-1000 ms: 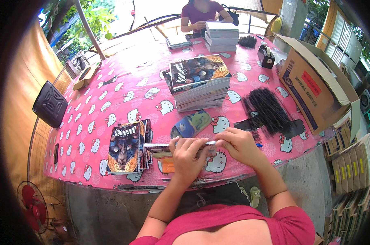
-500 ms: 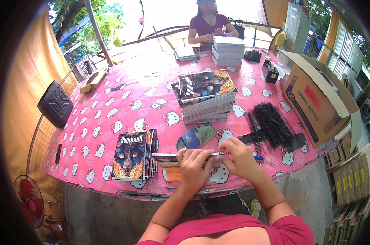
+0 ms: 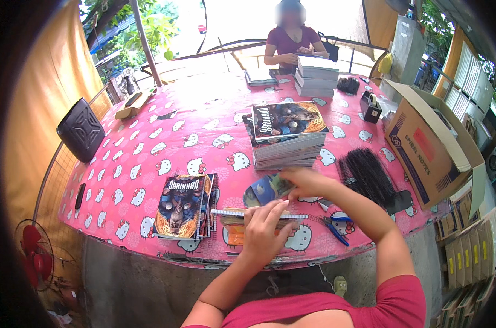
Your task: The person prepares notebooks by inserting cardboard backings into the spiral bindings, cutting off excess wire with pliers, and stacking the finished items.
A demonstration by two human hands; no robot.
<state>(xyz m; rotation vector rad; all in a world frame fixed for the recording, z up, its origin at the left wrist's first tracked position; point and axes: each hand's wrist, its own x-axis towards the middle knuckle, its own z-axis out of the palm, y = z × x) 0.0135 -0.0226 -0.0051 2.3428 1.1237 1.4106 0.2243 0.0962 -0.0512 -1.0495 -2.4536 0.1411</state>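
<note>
My left hand [image 3: 261, 228] grips a notebook [image 3: 223, 214] standing on edge, its punched spine upward, with an orange patch showing below. A thin spiral coil [image 3: 323, 223] sticks out past its right end. Beyond the notebook, my right hand [image 3: 303, 183] is at the right end of a blue and green patterned pouch-like item [image 3: 261, 191]; its fingers are blurred, so I cannot tell whether they grip it. Blue-handled pliers [image 3: 337, 232] lie right of the notebook. At its left sits a small stack of illustrated spiral notebooks [image 3: 179, 208].
A taller notebook stack [image 3: 289, 150] stands mid-table, with black spiral coils [image 3: 368, 177] to its right. A cardboard box [image 3: 423, 145] and a tape dispenser [image 3: 370, 107] are at the right. Across the table, a person [image 3: 294, 46] sits behind stacked paper [image 3: 316, 76].
My right hand has left the notebook's spine and moved up and away to the pouch-like item. The pliers now show fully. My left hand keeps its hold; the whole view has shifted slightly.
</note>
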